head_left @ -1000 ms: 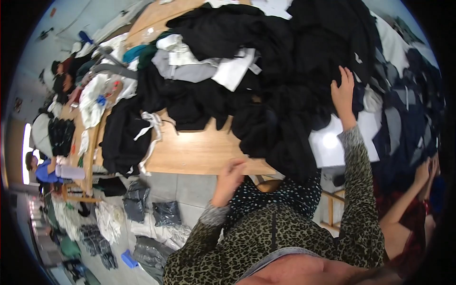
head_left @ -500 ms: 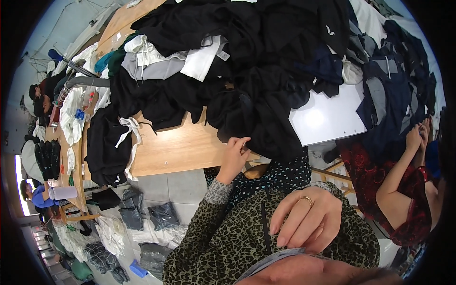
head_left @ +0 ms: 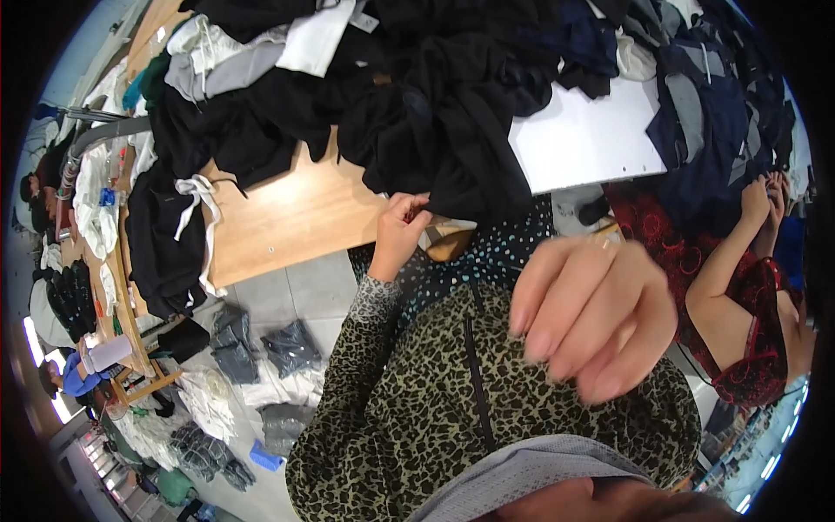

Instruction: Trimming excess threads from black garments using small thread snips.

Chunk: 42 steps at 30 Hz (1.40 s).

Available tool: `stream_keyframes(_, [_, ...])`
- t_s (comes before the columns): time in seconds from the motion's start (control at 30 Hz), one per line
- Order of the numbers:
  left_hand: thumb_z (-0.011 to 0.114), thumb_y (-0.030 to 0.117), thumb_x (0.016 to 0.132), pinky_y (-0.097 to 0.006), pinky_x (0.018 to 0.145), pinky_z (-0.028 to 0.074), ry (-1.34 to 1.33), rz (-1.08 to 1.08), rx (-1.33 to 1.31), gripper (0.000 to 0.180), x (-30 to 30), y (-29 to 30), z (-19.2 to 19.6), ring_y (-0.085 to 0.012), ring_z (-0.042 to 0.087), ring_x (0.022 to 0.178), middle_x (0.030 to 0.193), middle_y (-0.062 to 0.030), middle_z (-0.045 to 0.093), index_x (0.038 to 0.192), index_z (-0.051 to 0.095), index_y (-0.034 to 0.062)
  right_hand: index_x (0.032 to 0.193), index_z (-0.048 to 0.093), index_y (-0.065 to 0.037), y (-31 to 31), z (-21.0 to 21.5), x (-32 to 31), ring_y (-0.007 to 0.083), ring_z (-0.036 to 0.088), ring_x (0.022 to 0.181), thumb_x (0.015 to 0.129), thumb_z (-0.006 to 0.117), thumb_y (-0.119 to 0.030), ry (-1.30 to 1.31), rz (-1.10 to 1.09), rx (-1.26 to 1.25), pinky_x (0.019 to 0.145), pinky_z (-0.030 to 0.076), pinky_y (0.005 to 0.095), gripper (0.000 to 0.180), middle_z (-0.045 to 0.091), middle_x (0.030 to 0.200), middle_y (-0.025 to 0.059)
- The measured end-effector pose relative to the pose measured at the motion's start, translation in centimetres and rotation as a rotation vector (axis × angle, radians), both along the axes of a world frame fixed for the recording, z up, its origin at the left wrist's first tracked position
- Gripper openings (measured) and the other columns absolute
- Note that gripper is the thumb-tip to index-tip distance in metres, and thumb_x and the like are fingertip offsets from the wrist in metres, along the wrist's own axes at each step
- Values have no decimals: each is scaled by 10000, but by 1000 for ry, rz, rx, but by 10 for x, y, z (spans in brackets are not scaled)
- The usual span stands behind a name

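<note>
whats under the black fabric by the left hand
Pale wooden table shows to the left of the black fabric, and dotted clothing shows below its lower edge, near the left hand. Whatever lies beneath its middle is covered.

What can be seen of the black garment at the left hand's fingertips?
The black garment looks like soft, matte cloth, crumpled into loose folds. It lies on the wooden table and seems to drape over the near edge. The left hand touches its lower left edge. A white panel is at its right; behind, it merges with other dark clothes, leaving its full shape unclear.
</note>
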<state>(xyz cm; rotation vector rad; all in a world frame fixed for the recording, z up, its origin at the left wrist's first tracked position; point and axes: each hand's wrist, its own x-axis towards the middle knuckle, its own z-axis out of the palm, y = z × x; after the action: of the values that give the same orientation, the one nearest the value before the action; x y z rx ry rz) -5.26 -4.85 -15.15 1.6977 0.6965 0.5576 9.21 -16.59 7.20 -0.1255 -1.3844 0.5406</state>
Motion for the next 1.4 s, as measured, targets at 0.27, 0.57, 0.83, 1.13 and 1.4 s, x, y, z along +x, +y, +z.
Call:
stream_keyframes(0.27, [697,53,771,-182,541,366,-65,28,-176,198,-14,-8,28,-32,424,588,778,13,557,957,653,4,906,599,27,-41,-76,34,177,591,796,822,581,43,81,-543,-818,712,489,278,87,610,823,102])
stream_keyframes(0.57, [687,129,804,-222,602,428,102,308,30,297,4,45,12,-85,481,641,807,-53,606,1045,616,-30,1213,413,-17,-87,-220,10,151,485,997,811,696,-138,954,-769,-1519,845,445,304,506,464,1098,75])
stream_keyframes(0.83, [614,60,835,-198,581,375,-162,892,30,215,-32,82,34,-61,425,689,893,-7,541,1039,594,-6,891,584,-87,-81,-229,17,149,582,887,873,628,-197,1072,-134,-1545,870,452,361,120,629,954,35])
stream_keyframes(1.13, [789,84,673,-215,548,503,0,-28,318,379,-16,-26,51,-95,576,642,1029,-68,524,1009,616,47,1131,554,-10,-53,-165,14,199,598,954,938,500,-341,1014,-101,-1448,863,479,364,387,626,1036,90])
stream_keyframes(1.4, [698,21,729,-261,572,499,-131,-186,337,313,26,-41,32,-187,610,657,1026,-96,580,1015,569,34,1109,553,0,-51,-164,10,217,604,959,956,459,-323,995,-139,-1303,874,473,386,369,625,1041,108])
